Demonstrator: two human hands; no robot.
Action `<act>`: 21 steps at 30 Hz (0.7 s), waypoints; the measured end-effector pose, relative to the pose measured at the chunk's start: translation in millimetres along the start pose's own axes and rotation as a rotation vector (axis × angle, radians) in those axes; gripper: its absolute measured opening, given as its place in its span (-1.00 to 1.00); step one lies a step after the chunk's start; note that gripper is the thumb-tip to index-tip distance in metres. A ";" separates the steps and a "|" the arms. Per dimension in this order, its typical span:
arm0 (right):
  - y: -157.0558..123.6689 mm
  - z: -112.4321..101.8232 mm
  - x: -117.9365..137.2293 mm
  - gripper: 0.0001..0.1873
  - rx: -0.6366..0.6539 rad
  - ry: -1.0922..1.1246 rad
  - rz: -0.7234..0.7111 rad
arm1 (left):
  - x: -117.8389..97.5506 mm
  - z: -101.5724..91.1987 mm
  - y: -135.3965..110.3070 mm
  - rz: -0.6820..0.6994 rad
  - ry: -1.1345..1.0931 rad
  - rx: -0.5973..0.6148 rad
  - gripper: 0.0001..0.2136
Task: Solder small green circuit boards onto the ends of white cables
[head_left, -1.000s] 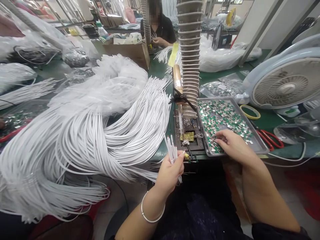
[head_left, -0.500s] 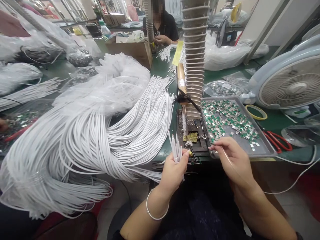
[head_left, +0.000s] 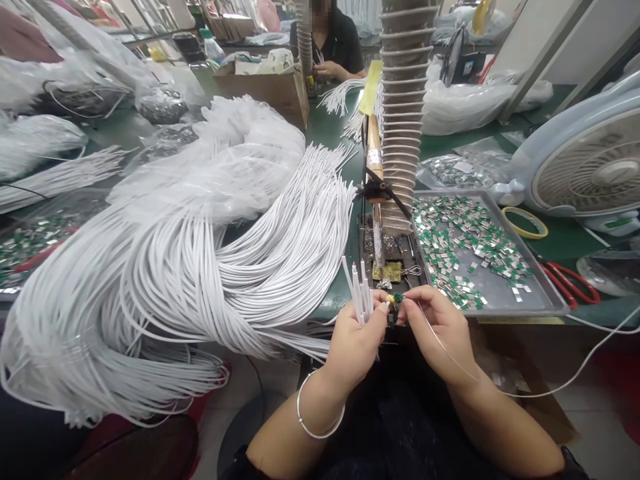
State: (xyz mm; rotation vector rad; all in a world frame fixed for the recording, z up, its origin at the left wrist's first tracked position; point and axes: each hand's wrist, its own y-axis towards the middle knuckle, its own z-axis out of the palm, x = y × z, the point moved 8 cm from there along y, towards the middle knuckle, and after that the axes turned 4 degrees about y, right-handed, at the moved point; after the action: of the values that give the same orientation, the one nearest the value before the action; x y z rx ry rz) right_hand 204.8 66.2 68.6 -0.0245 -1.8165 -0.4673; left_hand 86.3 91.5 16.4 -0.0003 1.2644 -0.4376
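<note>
My left hand [head_left: 356,341] is closed round a small bunch of white cable ends [head_left: 361,288] that stick up from its fist, just in front of the table edge. My right hand [head_left: 436,327] pinches a tiny green circuit board [head_left: 397,298] and holds it against the left thumb and forefinger. A thin wire [head_left: 453,360] runs under the right hand. Both hands meet below the black soldering jig [head_left: 387,257]. A grey metal tray [head_left: 530,301] of several green boards lies just right of them.
A huge coil of white cables [head_left: 190,267] fills the table's left half. A ribbed fume hose [head_left: 403,113] stands behind the jig. A white fan [head_left: 590,167], tape ring [head_left: 525,222] and red scissors [head_left: 570,283] lie right. Another person [head_left: 340,47] works at the far end.
My right hand left the tray with a green board and came left to meet the left hand. The left hand stayed put with its cables.
</note>
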 end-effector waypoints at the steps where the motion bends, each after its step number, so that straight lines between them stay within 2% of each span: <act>1: 0.0 1.0 -0.1 -0.94 0.004 0.006 0.003 | -0.3 0.0 -0.3 0.000 0.000 0.000 -0.84; 10: -3.0 6.7 -0.5 -0.93 0.052 0.005 -0.026 | -4.0 -0.1 -1.0 0.005 0.022 0.001 -0.86; 12: -5.0 5.8 1.9 -0.86 0.058 -0.043 -0.103 | -3.9 -2.5 -0.8 -0.001 0.033 -0.029 -0.86; 17: -16.1 -2.3 15.1 -0.66 0.035 -0.210 -0.430 | 0.9 -9.0 0.6 -0.028 0.018 -0.076 -0.82; 21: -22.7 -1.8 21.4 -0.64 0.090 -0.257 -0.546 | 3.2 -13.5 2.4 -0.026 0.027 -0.112 -0.79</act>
State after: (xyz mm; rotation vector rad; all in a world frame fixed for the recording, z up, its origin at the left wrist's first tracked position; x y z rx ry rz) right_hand 194.2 40.0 82.0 0.5053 -2.0915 -0.7915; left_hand 75.4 95.9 8.7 -0.1063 1.3149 -0.3892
